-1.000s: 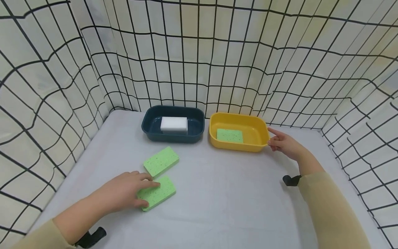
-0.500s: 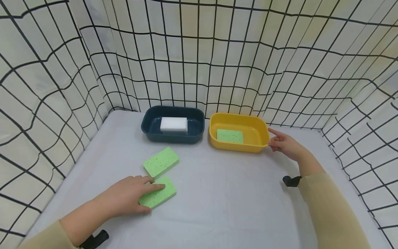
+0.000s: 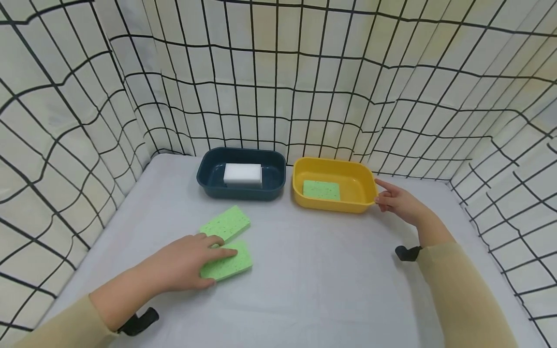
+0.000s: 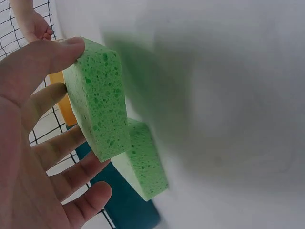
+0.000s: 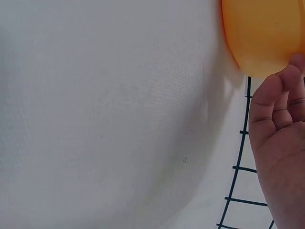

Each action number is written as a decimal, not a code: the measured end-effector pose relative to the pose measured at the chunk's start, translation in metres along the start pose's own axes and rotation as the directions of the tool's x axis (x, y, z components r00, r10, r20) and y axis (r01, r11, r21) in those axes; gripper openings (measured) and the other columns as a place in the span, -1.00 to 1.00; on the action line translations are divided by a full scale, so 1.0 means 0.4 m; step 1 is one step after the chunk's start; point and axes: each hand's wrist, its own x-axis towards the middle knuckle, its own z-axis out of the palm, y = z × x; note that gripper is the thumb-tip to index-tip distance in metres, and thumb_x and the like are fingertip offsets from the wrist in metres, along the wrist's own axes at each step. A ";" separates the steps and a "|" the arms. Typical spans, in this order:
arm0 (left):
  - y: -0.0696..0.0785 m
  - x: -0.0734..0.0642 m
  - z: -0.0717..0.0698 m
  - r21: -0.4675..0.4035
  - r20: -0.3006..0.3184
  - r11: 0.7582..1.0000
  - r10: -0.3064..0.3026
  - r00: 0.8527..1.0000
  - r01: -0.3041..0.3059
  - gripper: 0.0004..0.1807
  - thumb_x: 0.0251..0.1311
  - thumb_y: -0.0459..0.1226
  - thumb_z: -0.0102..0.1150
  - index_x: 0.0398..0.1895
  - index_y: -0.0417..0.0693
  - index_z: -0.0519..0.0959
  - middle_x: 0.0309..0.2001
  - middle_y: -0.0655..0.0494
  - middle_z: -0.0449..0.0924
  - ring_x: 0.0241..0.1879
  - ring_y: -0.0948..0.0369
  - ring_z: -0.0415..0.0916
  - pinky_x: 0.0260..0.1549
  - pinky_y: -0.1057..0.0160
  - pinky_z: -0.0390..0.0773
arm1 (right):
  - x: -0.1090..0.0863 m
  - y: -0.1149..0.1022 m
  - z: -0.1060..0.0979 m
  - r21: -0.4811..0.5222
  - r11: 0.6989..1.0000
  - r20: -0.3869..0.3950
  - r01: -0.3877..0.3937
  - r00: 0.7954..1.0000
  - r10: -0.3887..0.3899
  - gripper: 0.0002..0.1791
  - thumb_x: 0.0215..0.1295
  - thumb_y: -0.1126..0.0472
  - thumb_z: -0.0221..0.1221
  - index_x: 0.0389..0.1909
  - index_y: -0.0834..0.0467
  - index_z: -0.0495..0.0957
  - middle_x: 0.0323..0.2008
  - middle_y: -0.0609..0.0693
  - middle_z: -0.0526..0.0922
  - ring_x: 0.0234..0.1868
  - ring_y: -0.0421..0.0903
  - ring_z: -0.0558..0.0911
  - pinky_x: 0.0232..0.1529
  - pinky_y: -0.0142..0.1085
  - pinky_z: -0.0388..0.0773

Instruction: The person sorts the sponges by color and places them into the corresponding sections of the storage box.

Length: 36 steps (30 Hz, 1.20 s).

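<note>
My left hand [image 3: 184, 263] pinches a green speckled sponge [image 3: 235, 263] between thumb and fingers. In the left wrist view, this held sponge [image 4: 97, 98] is tilted, with a shadow on the white surface beside it. A second green sponge [image 3: 227, 223] lies just beyond it, partly covered by my left fingers in the head view. My right hand [image 3: 402, 203] touches the right end of a yellow bin [image 3: 357, 179], index finger extended along the rim and other fingers bent. In the right wrist view, those fingertips [image 5: 296, 59] meet the bin's outer wall.
Inside the yellow bin lies another green sponge [image 3: 321, 190]. To its left stands a dark blue bin [image 3: 241, 193] holding a white block [image 3: 242, 174]. Black-gridded cloth walls [image 3: 287, 72] enclose the back and sides of the white-covered table [image 3: 313, 285].
My left hand has moved slightly forward and right, and the near sponge has shifted and turned with it toward the second sponge. My right hand has stayed at the yellow bin.
</note>
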 end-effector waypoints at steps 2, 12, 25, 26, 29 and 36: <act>0.003 0.007 -0.009 0.010 -0.014 1.000 0.010 1.000 -0.010 -0.29 -0.02 0.01 0.45 0.31 0.36 0.51 0.19 0.05 0.50 0.06 0.03 0.47 0.00 -0.03 0.50 | 0.003 0.003 -0.002 0.003 1.000 0.002 0.002 1.000 -0.002 -0.15 0.44 0.02 0.17 0.60 -0.10 -0.08 -0.04 0.25 0.44 -0.08 0.09 0.50 0.09 -0.29 0.47; 0.018 0.069 -0.059 0.052 -0.065 0.997 0.067 0.996 -0.063 -0.30 -0.01 0.00 0.45 0.30 0.33 0.51 0.20 0.06 0.51 0.05 0.06 0.45 -0.02 0.02 0.51 | 0.011 0.008 0.001 0.012 1.000 0.003 0.005 1.000 -0.005 -0.14 0.42 0.00 0.19 0.59 -0.14 -0.06 -0.05 0.25 0.46 -0.12 0.06 0.52 0.13 -0.23 0.48; 0.051 0.194 -0.115 0.040 -0.099 0.996 0.083 0.992 -0.080 -0.32 0.07 0.00 0.37 0.34 0.38 0.46 0.30 0.09 0.45 0.14 0.06 0.40 0.09 0.02 0.45 | -0.014 -0.045 0.007 0.031 0.999 0.020 -0.020 1.000 0.020 -0.19 0.47 0.12 0.13 0.60 -0.05 -0.08 -0.02 0.33 0.45 -0.08 0.13 0.51 0.23 -0.10 0.42; 0.051 0.207 -0.118 0.037 -0.091 0.996 0.078 0.993 -0.075 -0.32 0.09 0.00 0.36 0.36 0.40 0.45 0.31 0.10 0.43 0.15 0.06 0.39 0.10 0.02 0.45 | -0.010 -0.040 0.006 0.034 0.999 0.018 -0.019 1.000 0.018 -0.19 0.47 0.11 0.13 0.60 -0.07 -0.08 -0.01 0.32 0.45 -0.08 0.13 0.51 0.23 -0.10 0.42; 0.050 0.250 -0.125 0.028 -0.081 0.997 0.070 0.994 -0.068 -0.31 0.11 0.01 0.34 0.38 0.43 0.41 0.35 0.13 0.38 0.18 0.07 0.36 0.14 0.02 0.42 | 0.005 -0.015 0.000 0.033 0.999 0.006 -0.008 1.000 0.008 -0.18 0.46 0.07 0.15 0.60 -0.11 -0.07 -0.02 0.28 0.46 -0.08 0.12 0.51 0.19 -0.15 0.45; 0.047 0.367 -0.143 0.027 -0.079 0.996 0.083 0.993 -0.082 -0.34 0.16 -0.01 0.32 0.38 0.44 0.41 0.40 0.14 0.32 0.24 0.04 0.29 0.20 0.02 0.37 | 0.015 0.011 -0.006 0.051 0.999 -0.004 0.005 1.000 -0.005 -0.19 0.45 0.08 0.16 0.59 -0.13 -0.04 -0.02 0.25 0.46 -0.09 0.12 0.51 0.05 -0.31 0.51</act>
